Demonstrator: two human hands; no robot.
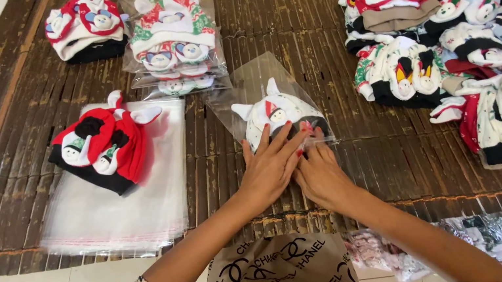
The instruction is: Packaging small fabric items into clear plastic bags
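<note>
At the middle of the woven mat (pixel 335 175), a white cap (pixel 277 117) sits inside a clear bag (pixel 250 88). The left hand (pixel 268 168) lies flat, fingers spread, pressing the bag's near edge; the right hand (pixel 321 173) touches it at three o'clock, fingertips pinching the bag's flap. At nine o'clock a red cap (pixel 103 146) rests on a stack of empty bags (pixel 122 213). At eleven o'clock lie bagged caps (pixel 173 40); at two o'clock, a loose pile of caps (pixel 467 36).
</note>
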